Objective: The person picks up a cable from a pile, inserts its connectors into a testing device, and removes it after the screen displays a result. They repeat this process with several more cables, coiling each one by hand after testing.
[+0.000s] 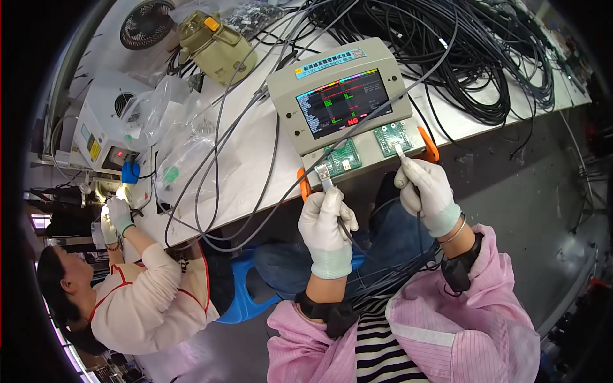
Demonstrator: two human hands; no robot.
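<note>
My left hand, in a white glove, pinches a cable plug with a bare metal end. That plug points up beside the left green circuit board and looks apart from its socket. My right hand, gloved too, grips another cable plug at the front edge of the right green circuit board; whether it is seated I cannot tell. Both boards sit on the front ledge of a beige tester, whose lit screen shows coloured lines and red letters. Dark cables trail down from both hands.
Orange handles flank the tester. A heap of black cables covers the table's back right, and loose cables loop across the left. Behind stand a khaki jug and a fan. Plastic bags lie left, near a co-worker.
</note>
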